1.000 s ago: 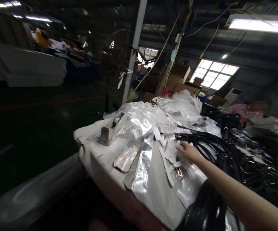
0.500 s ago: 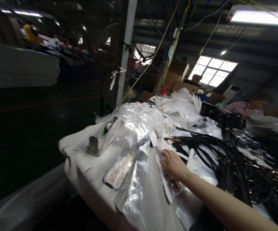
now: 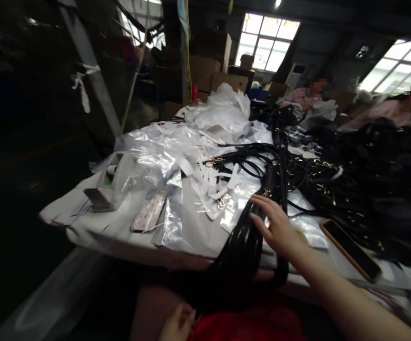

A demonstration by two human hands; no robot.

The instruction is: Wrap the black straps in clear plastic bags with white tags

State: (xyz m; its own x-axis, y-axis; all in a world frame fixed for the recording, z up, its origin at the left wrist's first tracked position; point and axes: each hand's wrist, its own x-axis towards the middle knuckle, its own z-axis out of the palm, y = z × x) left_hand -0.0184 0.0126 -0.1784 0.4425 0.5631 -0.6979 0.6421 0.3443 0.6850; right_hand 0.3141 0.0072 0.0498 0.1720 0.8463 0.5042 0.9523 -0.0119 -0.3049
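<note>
My right hand (image 3: 278,229) reaches over the table's front part, fingers stretched out and slightly apart, beside a bundle of black straps (image 3: 242,241) that hangs over the front edge. Its fingertips are close to the straps; whether they touch cannot be made out. My left hand (image 3: 180,322) is low at the bottom of the view, below the table edge, with fingers curled together; what they hold, if anything, is hidden. White toothed strips (image 3: 214,182) and a gold-coloured clasp (image 3: 220,203) lie left of the straps.
Clear plastic bags (image 3: 155,144) pile across the table. On the left are a tape dispenser (image 3: 102,196) and a patterned phone (image 3: 150,211). A dark phone with a tan edge (image 3: 351,249) lies right. Black straps with gold fittings (image 3: 312,175) heap beyond. Two people sit at the far right.
The view has turned right and down. My right hand has left the white strips and moved to the black straps. My left hand has come into view at the bottom.
</note>
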